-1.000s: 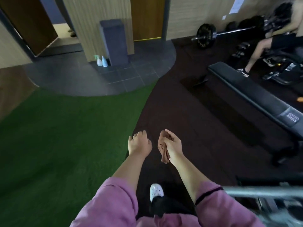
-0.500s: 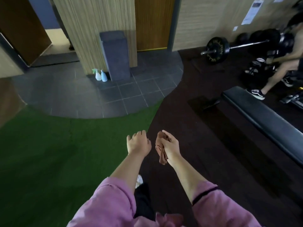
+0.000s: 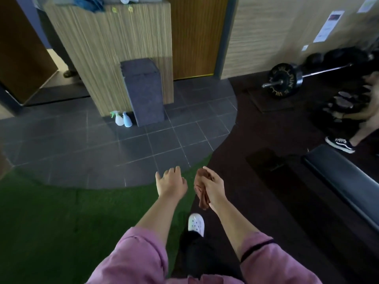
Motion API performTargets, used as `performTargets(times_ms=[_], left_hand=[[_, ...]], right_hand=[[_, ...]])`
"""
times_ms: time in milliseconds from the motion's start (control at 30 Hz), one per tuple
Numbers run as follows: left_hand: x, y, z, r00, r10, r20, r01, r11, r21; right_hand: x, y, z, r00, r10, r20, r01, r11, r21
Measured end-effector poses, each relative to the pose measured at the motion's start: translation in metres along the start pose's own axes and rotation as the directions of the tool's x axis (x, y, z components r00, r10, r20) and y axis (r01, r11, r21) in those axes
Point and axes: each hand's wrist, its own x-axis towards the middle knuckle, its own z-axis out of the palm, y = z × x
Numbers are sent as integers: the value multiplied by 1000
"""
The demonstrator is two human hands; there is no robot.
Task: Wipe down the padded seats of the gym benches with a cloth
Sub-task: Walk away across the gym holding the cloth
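Near centre, right hand [image 3: 215, 188] clamped on bunched brown cloth [image 3: 202, 193]; left hand [image 3: 171, 184] loose, fingers relaxed, holding nothing. Bench [image 3: 346, 181] at right, well apart from hands. Spray bottles [image 3: 123, 119] far left of centre, likely next stop: wet cloth before wiping pad

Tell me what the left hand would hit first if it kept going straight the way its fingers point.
Nothing close: the left hand points over bare grey tiles. Further along that line stands the grey padded block, probably first, though depth is unclear.
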Motion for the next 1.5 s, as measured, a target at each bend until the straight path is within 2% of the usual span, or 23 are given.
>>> performTargets(times_ms=[233, 500, 600, 767, 1000, 1400, 1500], left_hand=[[184, 2, -54, 997, -76, -33, 76, 997, -12], [345, -6, -114, 988, -150, -42, 149, 989, -16], [400, -16, -134, 988, -147, -36, 147, 989, -24], [529, -50, -167, 987, -122, -107, 120, 992, -26], [687, -99, -228, 984, -144, -106, 138, 988, -64], [904, -153, -295, 973, -220, -74, 208, 968, -144], [960, -172, -307, 959, -273, -74, 261, 955, -142]], right_hand=[[168, -104, 60, 997, 10, 76, -11, 1000, 11], [317, -194, 139, 983, -47, 176, 74, 985, -153], [359, -217, 171, 983, -27, 182, 50, 991, -125], [456, -255, 247, 984, 5, 176, -1, 1000, -23], [577, -317, 343, 990, 38, 134, -49, 996, 76], [780, -395, 481, 989, -15, 145, 22, 999, -48], [842, -407, 514, 980, 46, 194, -27, 995, -100]])
